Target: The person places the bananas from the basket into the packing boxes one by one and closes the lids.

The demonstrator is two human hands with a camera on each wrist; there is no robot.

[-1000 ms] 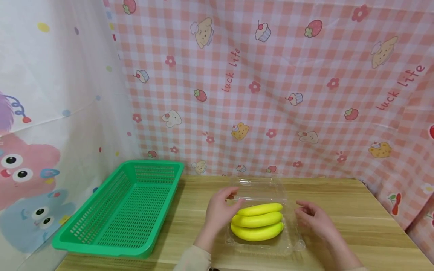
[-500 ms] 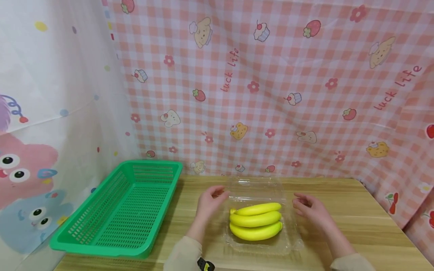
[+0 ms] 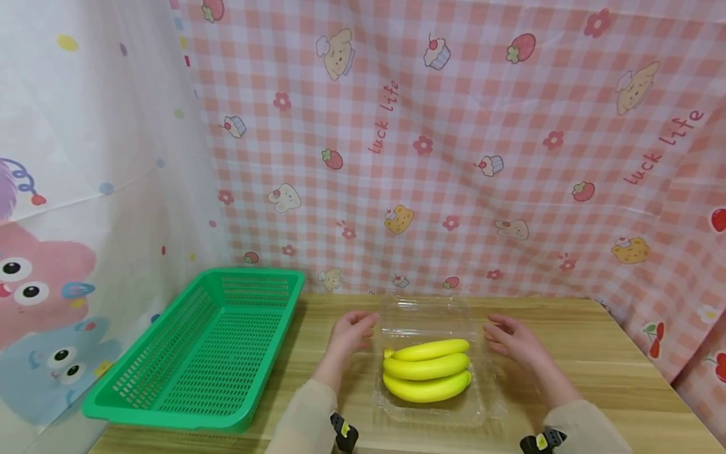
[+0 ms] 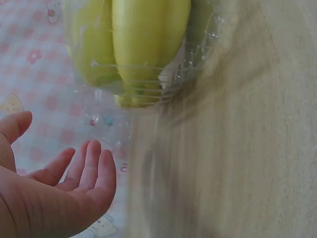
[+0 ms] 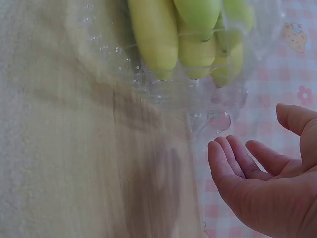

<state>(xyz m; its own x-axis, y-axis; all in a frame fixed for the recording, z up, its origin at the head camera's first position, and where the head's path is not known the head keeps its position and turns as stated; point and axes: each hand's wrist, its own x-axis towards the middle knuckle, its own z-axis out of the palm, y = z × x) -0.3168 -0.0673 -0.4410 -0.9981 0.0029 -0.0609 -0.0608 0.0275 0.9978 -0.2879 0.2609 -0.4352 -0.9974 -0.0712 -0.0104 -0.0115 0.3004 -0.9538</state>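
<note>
A bunch of yellow bananas (image 3: 426, 372) lies in the base of a clear plastic clamshell box (image 3: 482, 403), whose lid (image 3: 425, 315) is folded back toward the curtain. My left hand (image 3: 348, 334) hovers just left of the box, fingers relaxed, holding nothing. On the other side my right hand (image 3: 516, 340) is close to the box's right edge, its fingers loosely bent and empty. Both wrist views show a gap between the fingertips and the plastic; the bananas (image 4: 143, 39) appear through the clear wall, their tips (image 5: 163, 69) toward the right hand.
A green plastic basket (image 3: 255, 403) with slotted sides stands on the wooden table (image 3: 595, 366) to the left. A pink checked curtain (image 3: 363, 189) hangs behind the table, and a white printed curtain (image 3: 136, 157) hangs at the left.
My left hand has drawn back leftward from the bananas to beside the box, uncovering their stem. My right hand has shifted slightly left, toward the box. Bananas and box stay in place.
</note>
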